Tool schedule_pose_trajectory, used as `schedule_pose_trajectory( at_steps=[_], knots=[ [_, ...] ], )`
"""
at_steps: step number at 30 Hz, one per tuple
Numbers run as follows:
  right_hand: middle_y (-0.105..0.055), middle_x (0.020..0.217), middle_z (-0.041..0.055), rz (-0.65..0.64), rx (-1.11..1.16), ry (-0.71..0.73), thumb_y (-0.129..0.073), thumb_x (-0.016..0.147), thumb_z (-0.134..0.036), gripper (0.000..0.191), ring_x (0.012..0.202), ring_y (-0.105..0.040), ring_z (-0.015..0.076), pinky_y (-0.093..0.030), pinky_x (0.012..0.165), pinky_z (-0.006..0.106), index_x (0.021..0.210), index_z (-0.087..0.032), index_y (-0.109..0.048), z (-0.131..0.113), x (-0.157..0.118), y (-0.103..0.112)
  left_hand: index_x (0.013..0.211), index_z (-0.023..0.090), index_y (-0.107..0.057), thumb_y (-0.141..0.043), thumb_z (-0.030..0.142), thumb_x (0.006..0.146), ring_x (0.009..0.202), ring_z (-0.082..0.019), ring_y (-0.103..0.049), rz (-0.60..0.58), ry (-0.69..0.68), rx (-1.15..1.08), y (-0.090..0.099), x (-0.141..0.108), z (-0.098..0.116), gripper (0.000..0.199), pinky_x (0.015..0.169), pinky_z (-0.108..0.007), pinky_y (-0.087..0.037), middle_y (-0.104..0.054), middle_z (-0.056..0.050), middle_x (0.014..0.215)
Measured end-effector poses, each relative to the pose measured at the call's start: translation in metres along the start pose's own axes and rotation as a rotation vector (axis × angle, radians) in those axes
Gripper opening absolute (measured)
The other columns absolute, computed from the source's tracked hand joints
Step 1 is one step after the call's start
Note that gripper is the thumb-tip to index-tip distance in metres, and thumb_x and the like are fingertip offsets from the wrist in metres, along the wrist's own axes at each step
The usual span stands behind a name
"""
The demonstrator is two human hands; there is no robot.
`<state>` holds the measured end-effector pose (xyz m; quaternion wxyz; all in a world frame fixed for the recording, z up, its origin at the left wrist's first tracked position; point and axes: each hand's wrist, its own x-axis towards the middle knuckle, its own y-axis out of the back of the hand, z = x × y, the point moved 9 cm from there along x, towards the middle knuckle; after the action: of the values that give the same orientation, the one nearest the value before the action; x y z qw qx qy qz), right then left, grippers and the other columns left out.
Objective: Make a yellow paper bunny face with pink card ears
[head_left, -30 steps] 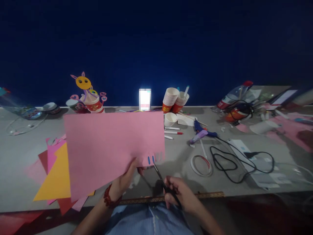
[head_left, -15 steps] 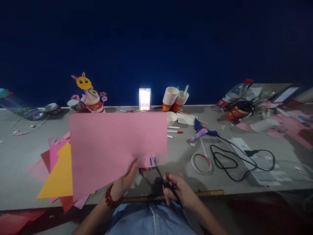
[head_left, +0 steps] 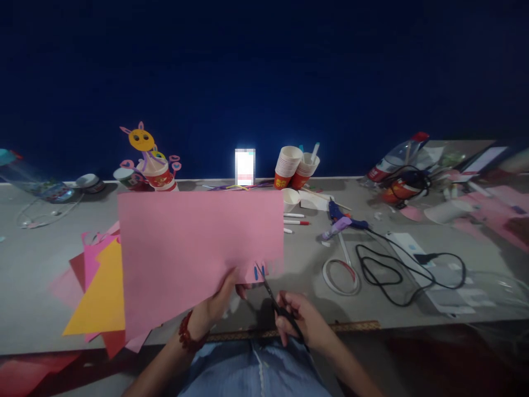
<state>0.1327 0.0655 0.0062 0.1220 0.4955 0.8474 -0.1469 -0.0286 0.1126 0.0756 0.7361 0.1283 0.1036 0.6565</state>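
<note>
My left hand pinches the lower edge of a large pink paper sheet and holds it up over the grey table. A red bead bracelet circles that wrist. My right hand grips black scissors. Their blades reach into the sheet's bottom right corner, where short slits and blue marks show.
Orange, red and pink sheets lie at the left under the held sheet. Stacked paper cups, markers, a blue glue gun, a tape ring and a black cable lie to the right. A paper craft figure stands at the back.
The sheet has shifted slightly to the right and the scissors have moved up into its bottom edge beside the blue marks. The view has also drifted a little.
</note>
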Motion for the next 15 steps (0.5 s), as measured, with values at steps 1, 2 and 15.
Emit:
schedule_pose_trajectory(
  at_steps=[1,2,15],
  knots=[
    [-0.046,0.047,-0.0107,0.001,0.000,-0.002,-0.069,0.071,-0.061,0.051,0.039,-0.049,0.0081,-0.032,0.044,0.020,0.069,-0.023,-0.035,0.0002,0.0000,0.0002,0.058,0.024,-0.064,-0.037,0.044,0.097,0.062,-0.017,-0.067,0.006,-0.003,0.002,0.0006,-0.0001,-0.0001,0.051,0.092,-0.035,-0.052,-0.067,0.001,0.055],
    [-0.046,0.048,-0.0106,0.002,0.000,-0.006,-0.069,0.071,-0.061,0.051,0.039,-0.049,0.0081,-0.032,0.044,0.020,0.069,-0.023,-0.035,0.0008,0.0001,0.0004,0.058,0.024,-0.064,-0.038,0.044,0.097,0.063,-0.017,-0.067,0.009,-0.003,0.005,0.0010,-0.0002,-0.0005,0.051,0.094,-0.035,-0.051,-0.068,0.001,0.056],
    [-0.047,0.047,-0.0102,0.004,-0.009,0.003,-0.070,0.072,-0.052,0.047,0.038,-0.048,0.0075,-0.030,0.043,0.019,0.068,-0.023,-0.034,0.0068,0.0014,0.0016,0.056,0.025,-0.062,-0.038,0.043,0.097,0.062,-0.016,-0.067,0.005,-0.003,0.005,0.0010,0.0002,0.0031,0.051,0.091,-0.032,-0.053,-0.067,0.002,0.056]
  ],
)
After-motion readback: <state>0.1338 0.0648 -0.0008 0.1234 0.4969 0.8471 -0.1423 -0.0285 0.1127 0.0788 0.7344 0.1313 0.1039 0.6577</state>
